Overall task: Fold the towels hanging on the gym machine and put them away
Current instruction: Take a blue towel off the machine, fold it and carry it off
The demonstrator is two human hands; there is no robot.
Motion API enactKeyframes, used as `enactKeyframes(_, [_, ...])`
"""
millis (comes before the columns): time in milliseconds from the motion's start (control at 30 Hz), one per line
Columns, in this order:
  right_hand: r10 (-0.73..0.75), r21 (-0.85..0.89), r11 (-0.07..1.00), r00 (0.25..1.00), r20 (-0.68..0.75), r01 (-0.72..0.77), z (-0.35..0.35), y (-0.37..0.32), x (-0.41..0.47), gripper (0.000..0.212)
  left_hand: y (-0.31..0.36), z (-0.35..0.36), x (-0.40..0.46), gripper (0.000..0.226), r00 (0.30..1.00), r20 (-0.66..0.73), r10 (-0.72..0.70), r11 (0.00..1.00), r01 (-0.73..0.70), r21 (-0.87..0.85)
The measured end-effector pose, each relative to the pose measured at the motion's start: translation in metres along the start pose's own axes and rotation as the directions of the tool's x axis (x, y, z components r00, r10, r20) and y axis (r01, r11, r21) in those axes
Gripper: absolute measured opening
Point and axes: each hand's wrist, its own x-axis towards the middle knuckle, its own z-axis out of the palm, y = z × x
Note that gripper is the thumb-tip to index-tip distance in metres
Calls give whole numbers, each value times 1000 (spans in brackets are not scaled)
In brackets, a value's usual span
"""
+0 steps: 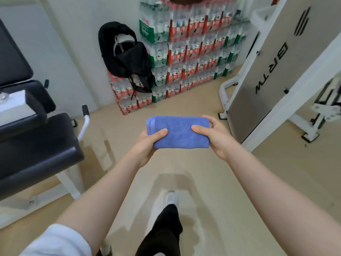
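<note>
A gym room, mid-task: I hold a folded blue towel [179,133] out in front of me at about waist height, above the beige floor [203,102] and clear of everything else. My left hand [147,143] grips its left end, thumb on top near the stitched hem, the other fingers [151,145] curled beneath and mostly hidden. My right hand [215,136] pinches the right, folded end, thumb pressed on the upper face and fingers wrapped round the far edge. Both forearms reach forward, elbows bent, wrists roughly level, the towel stretched flat between them.

The towel looks like soft, light microfibre: limp, likely to sag or spring open if only one end is held, not slippery and not fragile. I judge the two short ends the right places to hold, with a palm under the middle when it is passed to one hand.

A black padded bench [36,145] stands to the left, a white gym machine [276,61] to the right, stacked bottled water [193,52] and a black backpack [127,56] ahead. No storage place is visible.
</note>
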Motion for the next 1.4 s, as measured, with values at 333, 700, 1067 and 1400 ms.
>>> enactKeyframes(333, [41,168,985,999,30,-46,-72,-136,228,40,142,50,251,34,991,128,26,976,-53,211])
enactKeyframes(700, [102,186,979,992,-72,-87,-155,-214,500,30,193,98,520,32,995,-79,63,951,-36,307])
enactKeyframes(1067, [81,29,996,995,65,-83,-181,-347,745,39,299,121,738,40,909,-386,161,986,-126,113])
enactKeyframes(1400, [-28,76,997,980,197,13,-163,-445,952,30,429,80,959,6,911,-358,207,978,-190,82])
